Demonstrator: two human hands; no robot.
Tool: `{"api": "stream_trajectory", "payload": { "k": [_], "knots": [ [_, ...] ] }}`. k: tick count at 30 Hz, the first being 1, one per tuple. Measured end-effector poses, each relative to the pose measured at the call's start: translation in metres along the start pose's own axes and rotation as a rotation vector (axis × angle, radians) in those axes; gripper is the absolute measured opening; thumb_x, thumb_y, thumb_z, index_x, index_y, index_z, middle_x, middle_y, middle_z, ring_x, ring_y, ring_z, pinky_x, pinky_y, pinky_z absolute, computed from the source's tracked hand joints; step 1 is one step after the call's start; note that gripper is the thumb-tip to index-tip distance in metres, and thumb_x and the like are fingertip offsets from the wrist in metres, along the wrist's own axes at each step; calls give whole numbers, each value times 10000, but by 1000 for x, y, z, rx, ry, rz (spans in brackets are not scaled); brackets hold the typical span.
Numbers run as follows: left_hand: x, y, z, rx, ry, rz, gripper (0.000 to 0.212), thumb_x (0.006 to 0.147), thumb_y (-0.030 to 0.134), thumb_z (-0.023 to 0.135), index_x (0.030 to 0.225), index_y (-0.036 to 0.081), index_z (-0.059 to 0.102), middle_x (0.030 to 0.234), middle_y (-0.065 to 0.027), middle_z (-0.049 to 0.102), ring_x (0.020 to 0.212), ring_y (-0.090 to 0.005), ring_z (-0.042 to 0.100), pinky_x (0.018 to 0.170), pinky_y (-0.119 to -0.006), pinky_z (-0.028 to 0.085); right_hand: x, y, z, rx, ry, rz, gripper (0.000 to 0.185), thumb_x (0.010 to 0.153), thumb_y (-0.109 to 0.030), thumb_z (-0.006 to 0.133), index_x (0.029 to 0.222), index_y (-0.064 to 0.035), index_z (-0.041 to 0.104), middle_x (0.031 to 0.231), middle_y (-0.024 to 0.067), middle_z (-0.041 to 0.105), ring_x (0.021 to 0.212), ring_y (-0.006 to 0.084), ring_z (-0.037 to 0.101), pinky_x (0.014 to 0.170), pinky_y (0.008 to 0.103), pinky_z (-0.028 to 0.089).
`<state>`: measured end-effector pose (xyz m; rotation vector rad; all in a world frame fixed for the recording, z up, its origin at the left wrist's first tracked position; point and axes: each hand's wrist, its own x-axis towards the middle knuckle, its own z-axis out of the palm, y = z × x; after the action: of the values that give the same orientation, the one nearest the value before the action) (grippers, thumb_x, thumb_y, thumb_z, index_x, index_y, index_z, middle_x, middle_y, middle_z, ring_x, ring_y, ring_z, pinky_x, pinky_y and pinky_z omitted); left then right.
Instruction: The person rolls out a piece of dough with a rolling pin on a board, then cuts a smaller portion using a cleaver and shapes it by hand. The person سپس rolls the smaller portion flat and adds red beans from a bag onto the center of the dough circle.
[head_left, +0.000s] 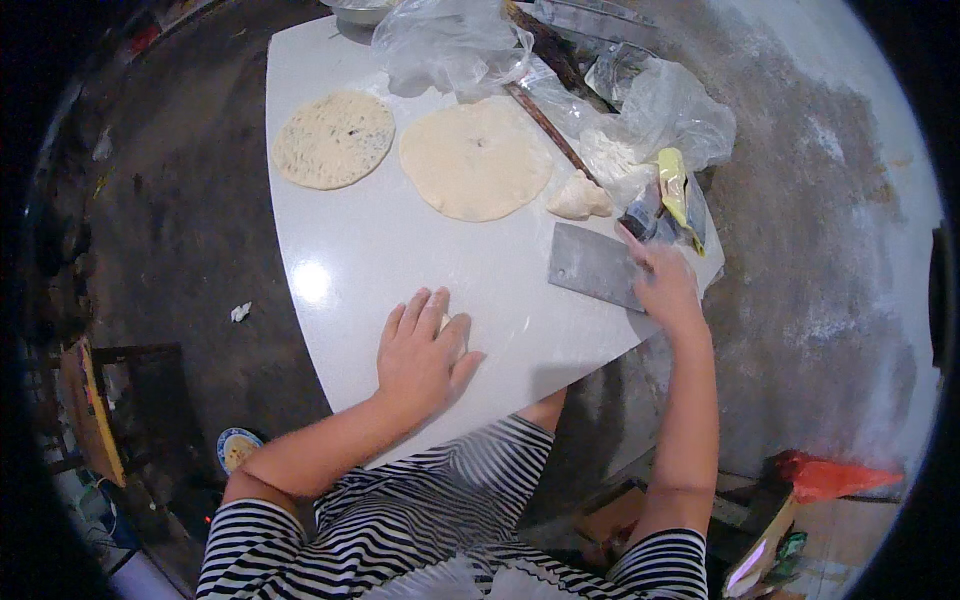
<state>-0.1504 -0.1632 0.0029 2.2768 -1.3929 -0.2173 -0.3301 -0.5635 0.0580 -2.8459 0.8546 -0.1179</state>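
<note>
My left hand (426, 352) lies palm down over a small piece of dough (453, 334), most of it hidden under the fingers. At the table's right edge my right hand (664, 281) grips a cleaver (592, 264), whose broad grey blade lies flat on or just over the white tabletop (360, 300); its handle is hidden by the hand. Beyond are a flat round of dough (476, 169) with a small mark near its middle and, to its left, a speckled flat round (334, 142). A smaller dough lump (580, 197) sits beside the end of a thin wooden stick (553, 135).
A crumpled clear plastic bag (450, 45) lies at the far edge, near a metal bowl (360, 10). Farther right are a dark piece of wood (559, 56), another plastic bag (675, 112), white flour (619, 157) and a yellow packet (673, 187). The table's curved edge runs close to my body.
</note>
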Motion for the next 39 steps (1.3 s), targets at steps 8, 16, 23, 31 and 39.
{"api": "stream_trajectory", "payload": {
  "k": [8,16,23,31,39],
  "knots": [
    [-2,-9,9,86,-33,66,610,1074,464,757,1616,192,701,1828,-234,512,1689,-494,459,1354,-755,321,232,-61,64,82,116,112,395,1055,-155,664,1413,-87,815,1454,211,790,1353,439,754,1181,536,584],
    [28,13,-30,180,-19,-6,630,1145,518,672,1681,189,656,1883,-225,432,1764,-486,339,1391,-746,257,251,-90,40,-43,12,324,396,1039,-211,689,1386,-76,826,1443,215,821,1364,400,782,1149,553,630],
    [74,-15,29,222,-105,187,644,1204,496,522,1754,164,572,1931,-209,359,1806,-438,277,1448,-712,158,148,-69,-49,-141,30,347,417,955,-243,704,1301,-71,860,1376,244,833,1336,447,781,1128,546,617],
    [100,-31,-4,70,-200,149,626,1186,454,577,1730,146,600,1883,-223,436,1729,-473,405,1410,-694,286,-43,-14,-106,106,77,473,392,993,-289,773,1307,-71,863,1066,175,830,977,325,786,896,425,605],
    [63,-63,-58,-74,-486,-99,637,1044,484,836,1553,118,722,1542,-192,703,1407,-411,703,1172,-514,578,-118,-52,-39,772,100,505,381,1112,-339,850,1368,-57,849,907,-58,677,802,75,594,737,280,500]
  ]
}}
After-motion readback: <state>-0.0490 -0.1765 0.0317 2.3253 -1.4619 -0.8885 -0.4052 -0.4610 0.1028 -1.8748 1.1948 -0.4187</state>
